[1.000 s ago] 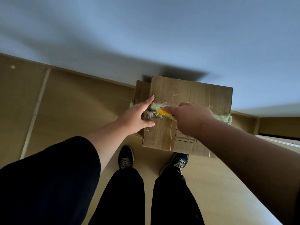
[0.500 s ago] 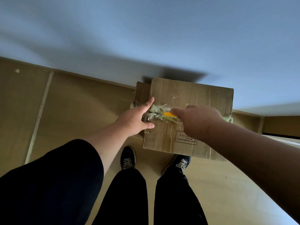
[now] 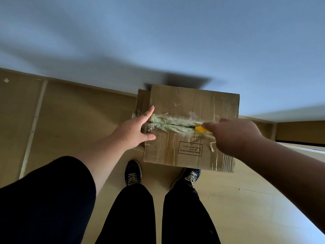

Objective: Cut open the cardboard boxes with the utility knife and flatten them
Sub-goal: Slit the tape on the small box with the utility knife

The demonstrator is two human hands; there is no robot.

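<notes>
A brown cardboard box (image 3: pixel 193 104) stands on the floor against the wall, its top seam covered in torn, yellowed tape (image 3: pixel 168 124). My left hand (image 3: pixel 133 132) lies flat with spread fingers on the box's left end, beside the seam. My right hand (image 3: pixel 233 136) is closed around a yellow utility knife (image 3: pixel 201 129), whose tip sits in the seam right of the middle. The blade itself is hidden by the tape and my fingers. The seam left of the knife looks split.
My two feet in dark sneakers (image 3: pixel 132 173) stand just in front of the box on the wooden floor (image 3: pixel 70 124). A pale wall (image 3: pixel 158 41) rises behind the box. A doorway gap (image 3: pixel 300 143) lies at the right.
My right hand has drawn the knife along the seam from near the left end toward the right. My left hand has stayed pressed on the box.
</notes>
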